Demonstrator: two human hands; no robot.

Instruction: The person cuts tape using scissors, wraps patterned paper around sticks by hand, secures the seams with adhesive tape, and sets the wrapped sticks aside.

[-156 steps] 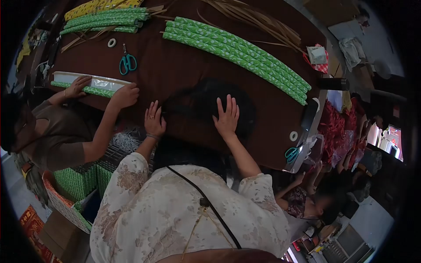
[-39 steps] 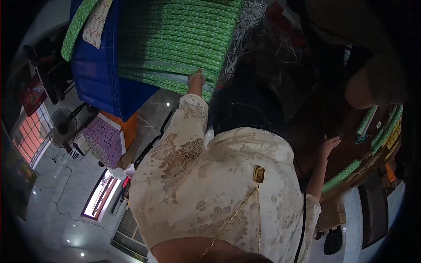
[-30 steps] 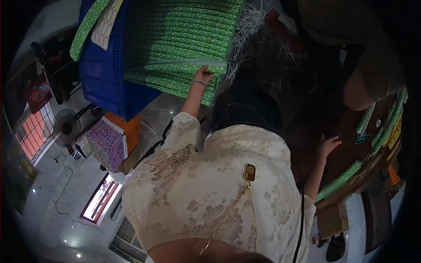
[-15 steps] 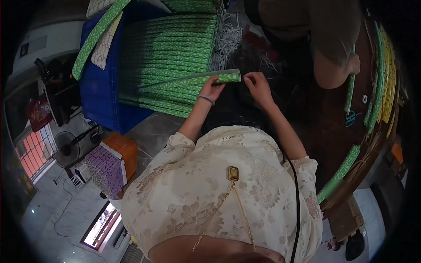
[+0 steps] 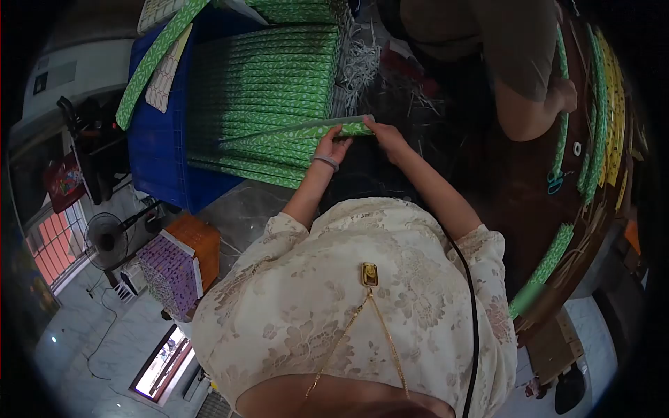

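Note:
My left hand [image 5: 333, 145] is closed round a green patterned roll [image 5: 300, 132] near its right end. At that end, my right hand [image 5: 387, 139] pinches the tip of the same roll. The roll sticks out from a large stack of similar green pieces [image 5: 265, 76], which lies in a blue crate [image 5: 157, 146]. The far left part of the roll runs in among the stack and is hard to make out.
A co-worker's arm [image 5: 526, 111] reaches over the brown table [image 5: 516, 202] at the right, where green and yellow rolls [image 5: 612, 104], teal scissors [image 5: 555, 182] and a white tape ring [image 5: 577, 148] lie. White paper shreds [image 5: 362, 66] lie beside the stack. A fan [image 5: 106, 237] stands at left.
My view has turned from the table to the crate. My left hand has lifted a roll's end from the stack, and my right hand has come over from the table side and taken hold of its tip.

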